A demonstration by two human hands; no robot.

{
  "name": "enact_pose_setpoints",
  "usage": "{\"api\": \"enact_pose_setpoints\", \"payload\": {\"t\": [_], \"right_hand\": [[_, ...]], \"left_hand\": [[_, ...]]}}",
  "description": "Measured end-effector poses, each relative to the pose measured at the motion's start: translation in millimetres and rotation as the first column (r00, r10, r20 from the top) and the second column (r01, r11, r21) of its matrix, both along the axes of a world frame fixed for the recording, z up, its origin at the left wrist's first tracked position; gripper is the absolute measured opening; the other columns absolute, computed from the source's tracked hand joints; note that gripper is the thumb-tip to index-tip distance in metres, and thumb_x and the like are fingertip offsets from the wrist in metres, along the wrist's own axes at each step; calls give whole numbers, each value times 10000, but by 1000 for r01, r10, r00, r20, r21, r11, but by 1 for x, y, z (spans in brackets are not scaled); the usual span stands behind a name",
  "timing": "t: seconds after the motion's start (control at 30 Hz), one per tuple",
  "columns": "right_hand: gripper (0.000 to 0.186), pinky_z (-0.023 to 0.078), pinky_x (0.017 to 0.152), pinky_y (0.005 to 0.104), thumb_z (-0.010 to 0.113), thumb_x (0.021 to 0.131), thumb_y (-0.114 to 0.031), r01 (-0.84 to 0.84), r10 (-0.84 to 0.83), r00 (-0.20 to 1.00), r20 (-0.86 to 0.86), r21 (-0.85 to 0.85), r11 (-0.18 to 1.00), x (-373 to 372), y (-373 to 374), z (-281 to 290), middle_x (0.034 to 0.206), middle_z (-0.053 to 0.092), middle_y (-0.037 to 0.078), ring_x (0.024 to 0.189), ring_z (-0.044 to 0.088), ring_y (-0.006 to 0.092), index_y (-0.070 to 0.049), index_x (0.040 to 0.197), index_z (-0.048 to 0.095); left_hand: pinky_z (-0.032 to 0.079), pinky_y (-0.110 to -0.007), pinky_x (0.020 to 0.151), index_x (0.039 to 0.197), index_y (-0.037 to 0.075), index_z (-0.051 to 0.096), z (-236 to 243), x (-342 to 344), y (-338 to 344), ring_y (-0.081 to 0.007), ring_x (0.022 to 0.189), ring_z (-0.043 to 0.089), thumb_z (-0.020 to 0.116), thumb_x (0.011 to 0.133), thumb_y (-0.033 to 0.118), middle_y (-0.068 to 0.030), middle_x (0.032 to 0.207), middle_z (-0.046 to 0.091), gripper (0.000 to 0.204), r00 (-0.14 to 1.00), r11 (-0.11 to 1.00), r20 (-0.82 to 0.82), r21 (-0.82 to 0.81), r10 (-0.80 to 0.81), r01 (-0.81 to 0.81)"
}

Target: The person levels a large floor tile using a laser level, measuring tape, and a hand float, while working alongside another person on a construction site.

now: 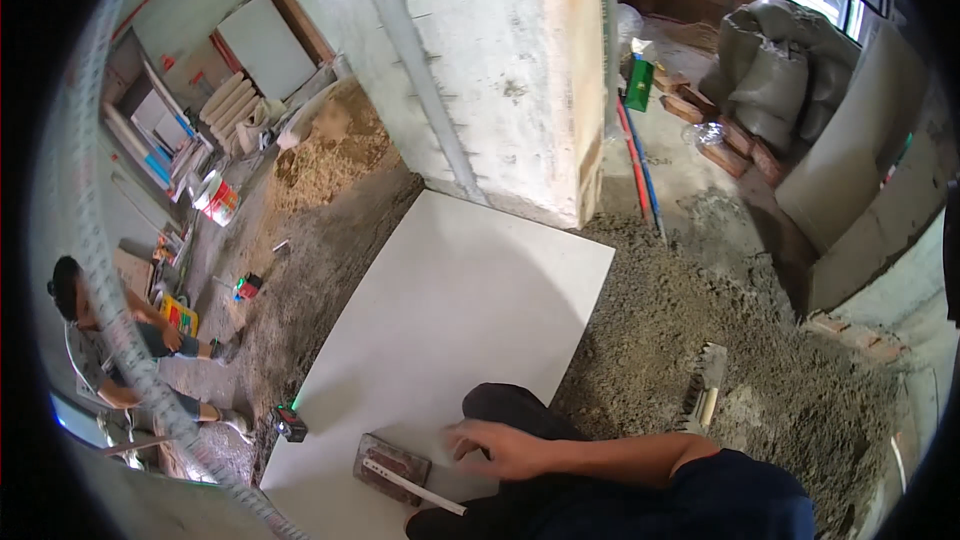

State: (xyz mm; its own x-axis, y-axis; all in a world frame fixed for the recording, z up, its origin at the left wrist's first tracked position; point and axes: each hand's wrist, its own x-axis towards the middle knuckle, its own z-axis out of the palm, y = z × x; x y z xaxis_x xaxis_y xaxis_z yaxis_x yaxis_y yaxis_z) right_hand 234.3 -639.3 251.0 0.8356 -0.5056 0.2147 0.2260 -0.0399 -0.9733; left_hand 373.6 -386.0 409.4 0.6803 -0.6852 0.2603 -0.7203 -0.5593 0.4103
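A large pale tile (450, 290) lies on rough grey mortar, its far edge by the base of a pillar. Over the tile's near part hovers my right hand (500, 448), its fingers apart, slightly blurred and holding nothing. Just left of it rests a flat, rectangular brownish tool (393, 466) with a pale curved strip across it. A small black device (290, 424) with a green light sits at the tile's left edge. My dark-clothed knee (510, 408) covers part of the tile. My left hand is out of the picture.
A notched trowel (706, 388) lies on the mortar (640, 320) to the right. The pillar (470, 70) rises beyond the tile. Another person (110, 340) sits at left, near a white bucket (214, 198) and a sand heap (335, 145). Full sacks (770, 90) and bricks (735, 135) stand far right.
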Motion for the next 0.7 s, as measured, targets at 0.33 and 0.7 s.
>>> {"api": "enact_pose_setpoints", "payload": {"t": [0.33,0.7], "right_hand": [[207,518,699,280,531,950,-182,218,-246,967,64,285,933,-108,5,42,928,632,84,753,632,144,2,1027,587],[215,391,536,317,578,878,-238,831,-760,-49,-648,-448,329,-546,-124,-18,604,530,52,523,479,188,-27,833,579]], "left_hand": [[405,-470,920,1087,12,595,-48,-68,-110,-388,1055,513,547,910,122,-214,1102,585,213,765,759,-74,99,-639,644],[387,-532,1001,1353,69,423,13,-38,-50,-430,1220,443,577,901,387,-220,1343,443,573,928,814,89,-455,-362,361]]}}
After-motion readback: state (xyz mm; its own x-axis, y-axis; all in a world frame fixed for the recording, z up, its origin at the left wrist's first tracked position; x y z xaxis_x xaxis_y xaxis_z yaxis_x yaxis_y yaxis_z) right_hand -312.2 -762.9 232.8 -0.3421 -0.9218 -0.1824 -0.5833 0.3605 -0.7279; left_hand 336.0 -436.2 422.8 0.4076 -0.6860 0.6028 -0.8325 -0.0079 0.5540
